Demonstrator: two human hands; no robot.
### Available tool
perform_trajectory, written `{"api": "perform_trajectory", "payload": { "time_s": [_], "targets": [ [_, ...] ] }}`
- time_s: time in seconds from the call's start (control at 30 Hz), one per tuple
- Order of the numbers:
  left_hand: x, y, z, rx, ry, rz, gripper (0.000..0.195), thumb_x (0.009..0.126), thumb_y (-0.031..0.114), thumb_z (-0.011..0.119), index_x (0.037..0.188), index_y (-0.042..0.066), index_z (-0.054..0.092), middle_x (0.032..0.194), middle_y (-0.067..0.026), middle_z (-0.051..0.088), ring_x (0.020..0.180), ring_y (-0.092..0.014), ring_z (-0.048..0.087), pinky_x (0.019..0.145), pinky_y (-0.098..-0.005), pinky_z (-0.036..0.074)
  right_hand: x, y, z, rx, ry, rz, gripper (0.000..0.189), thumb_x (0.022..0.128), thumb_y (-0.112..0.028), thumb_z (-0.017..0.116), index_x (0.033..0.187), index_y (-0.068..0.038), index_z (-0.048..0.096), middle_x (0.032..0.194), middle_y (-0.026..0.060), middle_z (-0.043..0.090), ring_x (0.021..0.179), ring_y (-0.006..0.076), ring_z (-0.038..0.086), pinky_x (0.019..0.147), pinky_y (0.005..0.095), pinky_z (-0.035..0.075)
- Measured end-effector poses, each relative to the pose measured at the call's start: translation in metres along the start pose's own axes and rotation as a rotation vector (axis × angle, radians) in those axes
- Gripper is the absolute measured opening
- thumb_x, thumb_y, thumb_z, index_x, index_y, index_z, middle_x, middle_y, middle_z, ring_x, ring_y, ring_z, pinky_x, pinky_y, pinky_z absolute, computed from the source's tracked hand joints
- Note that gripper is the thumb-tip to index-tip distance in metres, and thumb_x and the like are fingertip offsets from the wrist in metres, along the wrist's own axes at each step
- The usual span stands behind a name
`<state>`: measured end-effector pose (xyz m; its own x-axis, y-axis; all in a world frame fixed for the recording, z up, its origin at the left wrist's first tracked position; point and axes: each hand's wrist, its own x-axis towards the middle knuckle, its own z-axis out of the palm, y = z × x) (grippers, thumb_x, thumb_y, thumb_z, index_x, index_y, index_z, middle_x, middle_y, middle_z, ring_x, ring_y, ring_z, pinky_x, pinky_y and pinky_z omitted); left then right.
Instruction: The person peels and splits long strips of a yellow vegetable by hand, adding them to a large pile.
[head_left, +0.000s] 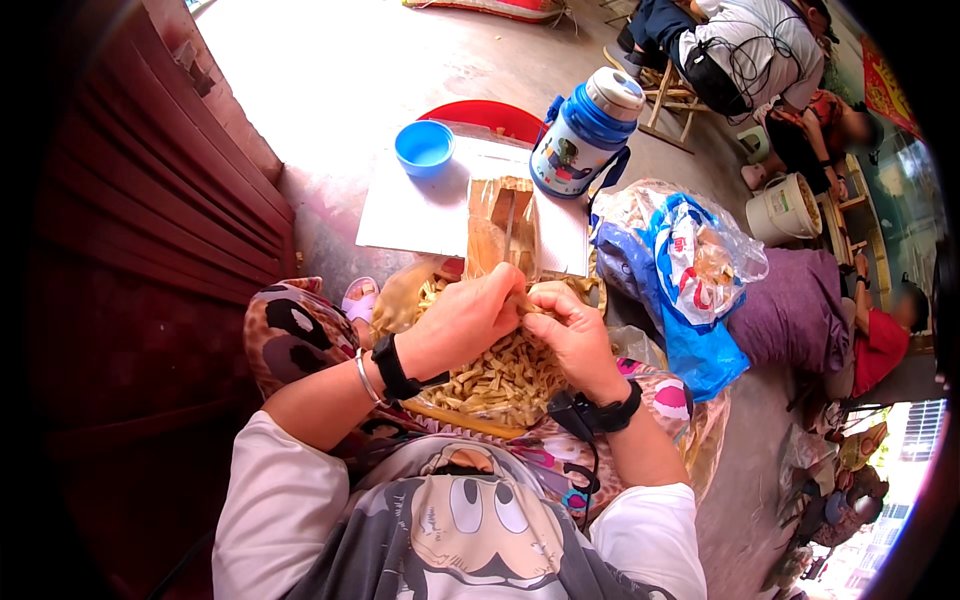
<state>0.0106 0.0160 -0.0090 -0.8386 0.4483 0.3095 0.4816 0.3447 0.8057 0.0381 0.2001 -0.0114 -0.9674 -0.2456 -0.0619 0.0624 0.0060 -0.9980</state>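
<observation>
My left hand (474, 313) and my right hand (576, 337) meet at the fingertips in front of me. Pinched between them is a small tan strip (532, 307), mostly covered by my fingers, so its exact kind is unclear. Under both hands a heap of short, yellowish-tan dried pieces (499, 382) fills a plastic-lined container on my lap. Just beyond my fingers stands a wooden block (486, 236) wrapped in clear plastic. A thin, dark upright strip (511, 221), perhaps a blade, runs along the block.
A white board (409, 217) carries a blue cup (424, 150) and a children's thermos flask (581, 139). Behind it shows a red basin (484, 111). Plastic bags (694, 277) crowd the right, near a white bucket (780, 214) and seated people. A dark red door (165, 225) bounds the left.
</observation>
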Motion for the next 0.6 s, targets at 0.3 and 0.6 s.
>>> {"api": "perform_trajectory", "payload": {
  "time_s": [0.3,0.6],
  "targets": [
    [-0.001,0.008,-0.003,0.348,0.085,0.257,0.014,0.077,0.009,0.065,0.085,0.004,0.054,0.08,-0.0097,0.055,0.073,-0.028,0.057,0.065,-0.0362,0.046,0.001,0.007,-0.006,0.466,-0.059,0.172,0.024,0.091,-0.005,0.054,0.114,0.003,0.058,0.115,0.0032,0.054,0.101,0.0105,0.054,0.089,0.0249,0.045],
    [0.004,0.002,-0.017,-0.444,-0.304,-0.375,0.019,0.092,0.016,0.056,0.08,0.001,0.056,0.071,0.0004,0.056,0.063,-0.007,0.053,0.055,-0.0235,0.043,-0.001,-0.022,-0.014,0.331,-0.054,0.365,0.011,0.087,-0.006,0.063,0.095,-0.001,0.058,0.083,0.0038,0.061,0.064,0.0073,0.058,0.057,0.0202,0.051]
  ]
}}
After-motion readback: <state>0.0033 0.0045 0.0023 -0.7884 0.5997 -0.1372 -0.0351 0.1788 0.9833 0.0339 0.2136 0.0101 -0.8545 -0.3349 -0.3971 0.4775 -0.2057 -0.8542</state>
